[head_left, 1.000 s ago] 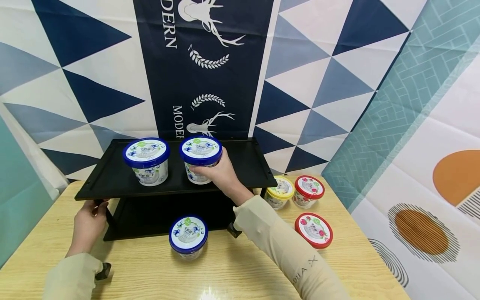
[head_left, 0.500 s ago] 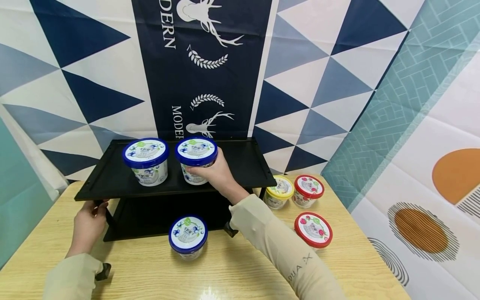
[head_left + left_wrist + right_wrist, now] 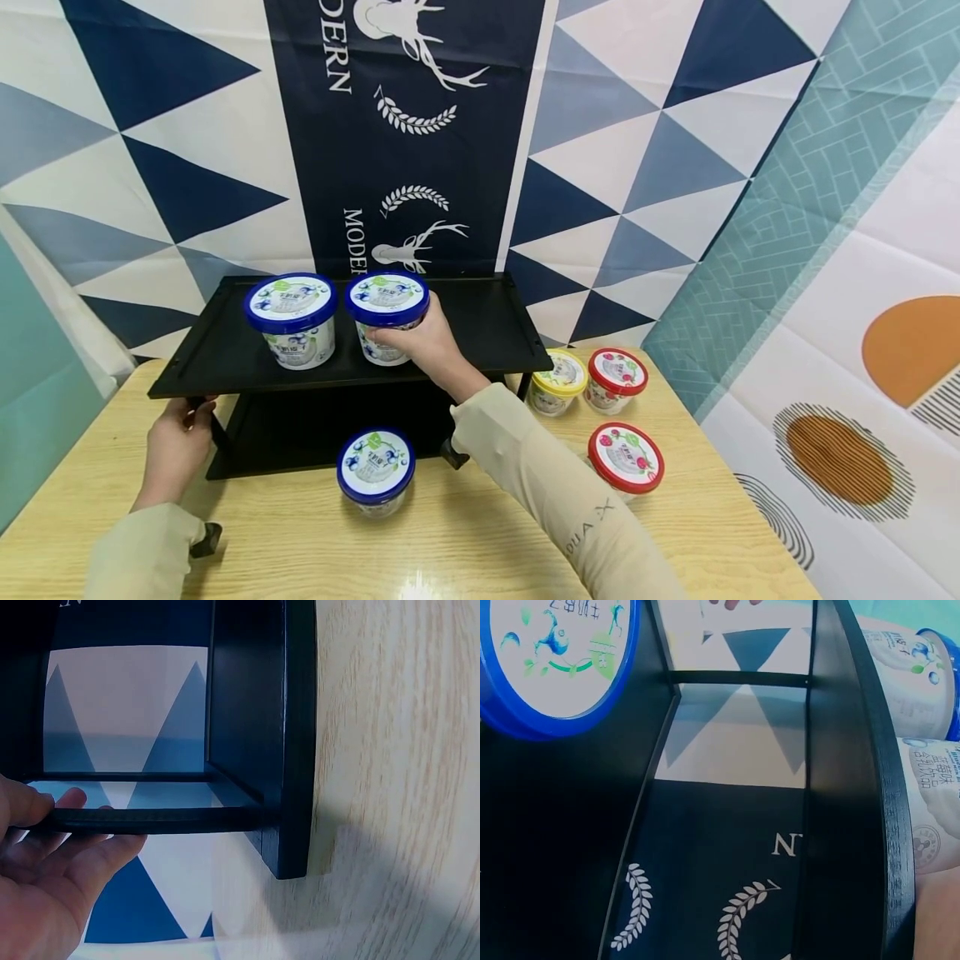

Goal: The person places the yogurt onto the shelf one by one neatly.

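A two-tier black shelf (image 3: 480,325) stands on the wooden table. My left hand (image 3: 177,446) grips its front left post (image 3: 165,820), thumb on one side and fingers on the other. On the upper tier my right hand (image 3: 431,346) holds a blue-lidded tub (image 3: 386,300) with blueberries pictured on it, upright, thumb across its front. A matching blue-lidded tub (image 3: 291,300) stands just left of it with a narrow gap between. Another blue-lidded tub (image 3: 375,468) sits on the table before the lower tier (image 3: 300,433). In the right wrist view only a sliver of my right hand shows.
Right of the shelf stand a yellow-lidded tub (image 3: 559,382) and a red-lidded tub (image 3: 617,379). A second red-lidded tub (image 3: 627,458) is nearer the front, partly behind the right sleeve (image 3: 555,492). A patterned cloth (image 3: 420,142) hangs behind the shelf.
My right hand has moved slightly left along the upper tier with the blue-lidded tub, narrowing the gap to the other tub. The left hand has stayed on the post.
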Motion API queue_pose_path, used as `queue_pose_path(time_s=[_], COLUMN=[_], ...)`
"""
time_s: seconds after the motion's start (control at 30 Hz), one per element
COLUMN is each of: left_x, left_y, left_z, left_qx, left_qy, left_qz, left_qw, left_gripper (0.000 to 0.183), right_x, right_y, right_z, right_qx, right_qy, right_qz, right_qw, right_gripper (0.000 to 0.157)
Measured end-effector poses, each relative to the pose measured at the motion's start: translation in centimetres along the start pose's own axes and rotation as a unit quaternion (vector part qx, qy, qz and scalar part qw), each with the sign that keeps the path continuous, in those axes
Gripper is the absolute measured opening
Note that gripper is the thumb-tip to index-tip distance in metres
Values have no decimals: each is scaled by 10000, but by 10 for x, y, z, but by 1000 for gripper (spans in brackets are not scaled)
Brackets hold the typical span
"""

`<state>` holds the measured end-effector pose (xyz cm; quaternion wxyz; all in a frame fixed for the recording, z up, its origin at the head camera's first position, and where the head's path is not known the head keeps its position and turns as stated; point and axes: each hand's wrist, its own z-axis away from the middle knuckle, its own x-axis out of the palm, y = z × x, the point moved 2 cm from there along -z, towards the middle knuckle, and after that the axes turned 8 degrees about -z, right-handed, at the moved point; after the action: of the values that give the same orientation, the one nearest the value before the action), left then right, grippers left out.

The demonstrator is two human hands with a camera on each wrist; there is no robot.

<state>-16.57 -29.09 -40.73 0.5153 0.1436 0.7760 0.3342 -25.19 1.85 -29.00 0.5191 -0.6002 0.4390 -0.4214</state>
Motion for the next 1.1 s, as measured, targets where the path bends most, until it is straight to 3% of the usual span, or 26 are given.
queue_pose_path(time_s=[0.87, 1.1], left_x=[0, 0], left_y=[1, -1], left_z=[-1, -1], left_qx=[-81, -79], left_qy=[-28, -26], left_qz=[69, 37], left_qw=[9999, 10000], left_gripper=[35, 35], right_x=[3, 3], right_y=[1, 0], right_z=[-9, -11], right_qx=[-95, 71], right_qy=[-240, -344], right_qz=[103, 151], right_qw=[9996, 9993], right_gripper=[90, 92])
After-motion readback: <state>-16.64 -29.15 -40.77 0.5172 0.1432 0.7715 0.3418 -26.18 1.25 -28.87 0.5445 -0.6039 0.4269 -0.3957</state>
